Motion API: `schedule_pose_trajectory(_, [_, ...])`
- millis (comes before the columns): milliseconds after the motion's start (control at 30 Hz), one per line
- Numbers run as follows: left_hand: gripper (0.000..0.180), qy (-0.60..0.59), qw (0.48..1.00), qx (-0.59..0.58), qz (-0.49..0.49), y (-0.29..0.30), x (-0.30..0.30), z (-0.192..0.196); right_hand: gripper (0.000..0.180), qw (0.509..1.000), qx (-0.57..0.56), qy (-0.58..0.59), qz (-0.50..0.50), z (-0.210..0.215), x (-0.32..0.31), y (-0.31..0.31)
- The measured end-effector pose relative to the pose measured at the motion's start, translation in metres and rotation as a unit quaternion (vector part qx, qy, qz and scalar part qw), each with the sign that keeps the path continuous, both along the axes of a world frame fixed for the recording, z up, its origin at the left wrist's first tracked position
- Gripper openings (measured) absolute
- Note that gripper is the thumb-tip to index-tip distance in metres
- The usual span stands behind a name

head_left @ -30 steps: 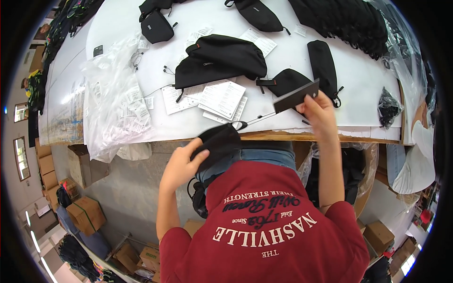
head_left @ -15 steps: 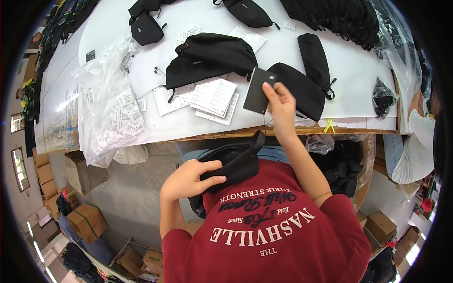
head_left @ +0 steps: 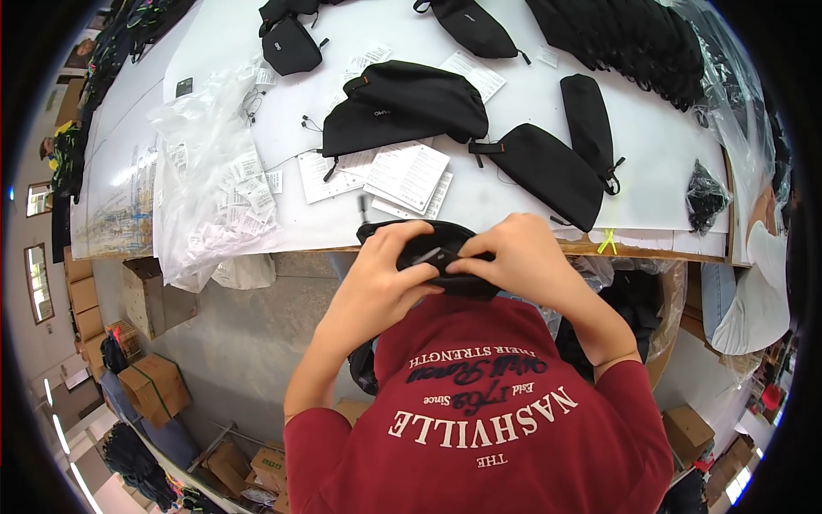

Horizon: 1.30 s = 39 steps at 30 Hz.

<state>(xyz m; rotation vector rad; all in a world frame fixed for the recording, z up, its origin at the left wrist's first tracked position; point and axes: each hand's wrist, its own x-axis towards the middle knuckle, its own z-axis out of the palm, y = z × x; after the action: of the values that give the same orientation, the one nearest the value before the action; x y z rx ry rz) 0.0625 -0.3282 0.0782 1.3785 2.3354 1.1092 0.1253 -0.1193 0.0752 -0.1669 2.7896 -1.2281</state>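
At the table's front edge, a small black zip pouch (head_left: pixel 452 231) is in my left hand (head_left: pixel 385 274), its mouth spread and facing up. Fingers and thumb of that hand are closed on the pouch's left side. My right hand (head_left: pixel 524 257) pinches a dark card-like tag (head_left: pixel 440 259) inside the pouch's opening, and its fingertips reach in past the rim. Most of the tag is hidden by the pouch and fingers. Just beyond lies a large black pouch (head_left: pixel 411 107), with white printed sheets (head_left: pixel 407 176) partly beneath it. To the right rest another black pouch (head_left: pixel 548 176) and a narrow one (head_left: pixel 586 120).
A clear plastic bag of white labels (head_left: pixel 214 197) hangs over the front edge at left. More black pouches (head_left: pixel 471 26) lie at the back, beside a dense black pile (head_left: pixel 625 47). A small bag of black pieces (head_left: pixel 706 197) sits right. Cardboard boxes (head_left: pixel 154 390) stand on the floor.
My right hand has brought the dark tag down from above the table into the pouch's mouth. My left hand has raised the pouch toward the table edge and turned its opening upward.
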Motion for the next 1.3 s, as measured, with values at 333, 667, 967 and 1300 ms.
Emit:
schedule_pose_trajectory(333, [0.012, -0.182, 0.977, -0.082, -0.079, -0.006, -0.027, -0.016, 0.033, 0.984, 0.006, -0.114, 0.137, -0.002, 0.013, 0.011])
schedule_pose_trajectory(667, [0.025, 0.286, 0.811, -0.295, 0.416, -0.104, -0.138, -0.107, 0.024, 0.993, 0.021, -0.017, 0.118, -0.012, 0.021, 0.008])
schedule_pose_trajectory(967, [0.008, 0.264, 0.848, -0.157, 0.432, -0.095, -0.139, -0.097, 0.016, 0.984, 0.078, 0.138, 0.08, 0.002, 0.012, 0.015])
schedule_pose_trajectory(1300, [0.016, 0.214, 0.972, 0.035, 0.094, 0.016, -0.05, 0.018, 0.014, 0.95, 0.175, 0.247, 0.08, 0.014, -0.01, 0.017])
